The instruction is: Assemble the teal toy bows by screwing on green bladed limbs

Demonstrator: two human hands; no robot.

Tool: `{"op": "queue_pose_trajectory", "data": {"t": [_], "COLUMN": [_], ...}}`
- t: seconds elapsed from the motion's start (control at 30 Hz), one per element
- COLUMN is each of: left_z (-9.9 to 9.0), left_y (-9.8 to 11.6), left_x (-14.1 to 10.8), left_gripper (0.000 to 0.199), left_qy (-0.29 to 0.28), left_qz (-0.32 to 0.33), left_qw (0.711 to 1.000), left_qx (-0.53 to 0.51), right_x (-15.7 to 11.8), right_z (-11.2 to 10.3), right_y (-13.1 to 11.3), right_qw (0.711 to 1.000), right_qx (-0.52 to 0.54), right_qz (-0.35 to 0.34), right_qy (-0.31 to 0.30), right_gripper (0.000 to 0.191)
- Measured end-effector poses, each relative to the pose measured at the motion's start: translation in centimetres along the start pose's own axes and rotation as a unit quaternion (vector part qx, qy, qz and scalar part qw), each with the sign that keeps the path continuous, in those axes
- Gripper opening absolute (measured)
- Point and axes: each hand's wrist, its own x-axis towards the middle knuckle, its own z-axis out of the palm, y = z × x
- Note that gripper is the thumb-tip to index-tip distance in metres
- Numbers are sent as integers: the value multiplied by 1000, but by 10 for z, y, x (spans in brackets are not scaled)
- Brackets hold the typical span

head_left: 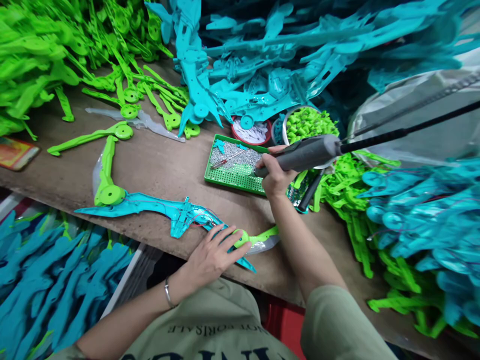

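Observation:
A blue and green plastic toy bow (150, 207) lies open-faced along the near edge of the workbench, thin wires showing inside its middle. My left hand (214, 252) rests on its right end with fingers spread, beside a round green joint. My right hand (275, 172) is wrapped around a grey electric screwdriver (305, 154), whose black cable runs off to the upper right. The screwdriver's front end reaches over a green perforated tray (234, 181) of small silver screws (234, 154). A small red-handled screwdriver (221, 163) lies on those screws.
Green limb parts (33, 60) heap at the back left, and blue bow parts (262, 55) behind the tray. A red bowl (269, 134) of white pieces and a tub of green pieces (309, 125) stand near it. More blue parts (431, 215) crowd the right; others (48, 285) fill the lower left.

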Motion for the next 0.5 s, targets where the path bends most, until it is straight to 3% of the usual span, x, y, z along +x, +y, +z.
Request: {"op": "queue_pose_trajectory", "data": {"t": [0.5], "left_z": [2], "left_y": [-1], "left_x": [-2], "left_gripper": [39], "left_qy": [-8], "left_qz": [-1], "left_qw": [1000], "left_qx": [2], "right_x": [-2], "right_z": [1], "right_y": [1], "right_qw": [999], "right_qx": [37], "right_qz": [-11], "right_qy": [-7], "right_gripper": [21]}}
